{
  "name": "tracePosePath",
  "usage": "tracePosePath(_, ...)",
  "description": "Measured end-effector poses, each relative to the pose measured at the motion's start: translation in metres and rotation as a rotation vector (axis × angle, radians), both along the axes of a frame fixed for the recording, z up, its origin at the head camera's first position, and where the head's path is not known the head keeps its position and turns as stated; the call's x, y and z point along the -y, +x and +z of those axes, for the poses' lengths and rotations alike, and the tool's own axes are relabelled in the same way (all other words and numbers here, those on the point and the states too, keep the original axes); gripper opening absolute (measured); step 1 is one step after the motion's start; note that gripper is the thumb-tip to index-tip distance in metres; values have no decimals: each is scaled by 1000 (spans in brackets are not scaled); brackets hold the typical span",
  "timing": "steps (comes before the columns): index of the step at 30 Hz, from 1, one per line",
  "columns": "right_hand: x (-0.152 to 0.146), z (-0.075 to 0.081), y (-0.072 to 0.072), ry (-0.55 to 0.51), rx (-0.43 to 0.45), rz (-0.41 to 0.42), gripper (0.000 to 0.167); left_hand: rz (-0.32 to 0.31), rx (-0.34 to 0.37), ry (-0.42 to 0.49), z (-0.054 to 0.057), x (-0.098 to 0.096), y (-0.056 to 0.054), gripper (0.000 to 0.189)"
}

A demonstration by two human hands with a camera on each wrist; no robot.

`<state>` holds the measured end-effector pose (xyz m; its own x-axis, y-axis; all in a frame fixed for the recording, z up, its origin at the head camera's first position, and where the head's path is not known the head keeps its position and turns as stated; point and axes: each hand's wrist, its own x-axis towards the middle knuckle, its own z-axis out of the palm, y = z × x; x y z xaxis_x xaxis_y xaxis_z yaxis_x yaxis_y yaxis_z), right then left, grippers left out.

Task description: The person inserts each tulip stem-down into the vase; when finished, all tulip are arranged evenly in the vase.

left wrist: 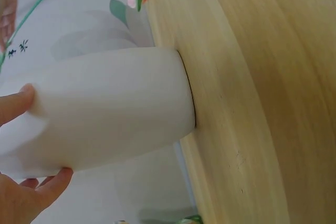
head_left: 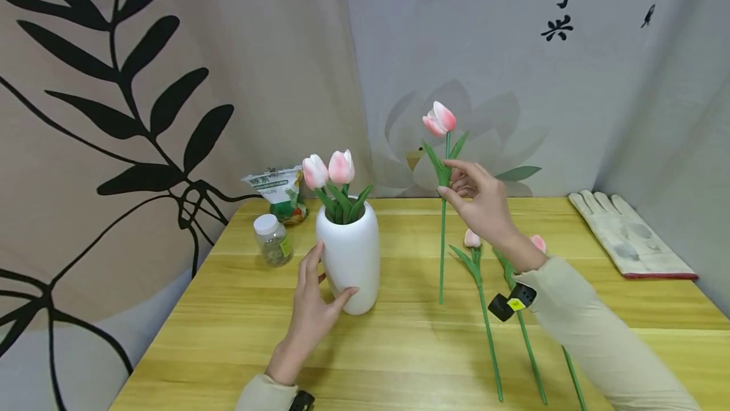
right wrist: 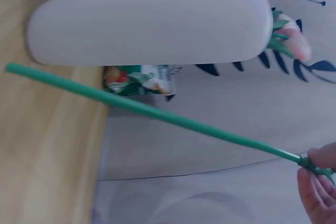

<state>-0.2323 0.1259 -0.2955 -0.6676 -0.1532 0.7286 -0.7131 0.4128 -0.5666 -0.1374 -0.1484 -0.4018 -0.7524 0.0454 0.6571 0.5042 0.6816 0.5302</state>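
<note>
A white vase (head_left: 348,252) stands upright on the wooden table, with pink-and-white tulips (head_left: 342,168) and their green leaves showing above its mouth. My left hand (head_left: 315,306) grips the vase low on its body; in the left wrist view, thumb and fingers lie on opposite sides of the white wall (left wrist: 115,103). To the right of the vase, my right hand (head_left: 481,199) pinches another pink tulip (head_left: 440,120) just by its leaves. That flower is upright, and its bare green stem (right wrist: 157,113) hangs down beside the vase in the right wrist view.
Several more tulips (head_left: 485,309) lie on the table (head_left: 399,360) under the right forearm, partly hidden by the sleeve. Left of the vase stand a white-capped jar (head_left: 274,243) and a printed bag (head_left: 282,192). White gloves (head_left: 630,237) lie at the back right, before a curtain.
</note>
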Motion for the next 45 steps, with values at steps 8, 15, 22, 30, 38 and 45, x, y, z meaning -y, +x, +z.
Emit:
tracePosePath(8, 13, 54, -2, -93, -199, 22, 41, -9, -10, 0, -2, 0, -2, 101)
tracePosePath(15, 22, 98, 7, -271, -313, 39, 40, -1, -8, -1, 0, 1, 0, 101)
tracePosePath(22, 29, 127, 15, -475, -371, 102, 40, -11, -56, -11, -1, 1, -2, 101)
tracePosePath(30, 52, 115, 16, -445, -361, 132, 41, -10, -40, -2, -2, 0, -1, 101)
tracePosePath(38, 71, 81, 12, -255, -385, 121, 39, -16, -41, 0, -3, 1, -2, 101)
tracePosePath(45, 85, 48, 12, -206, -357, 114, 39, -25, -48, 1, -3, 2, -2, 101)
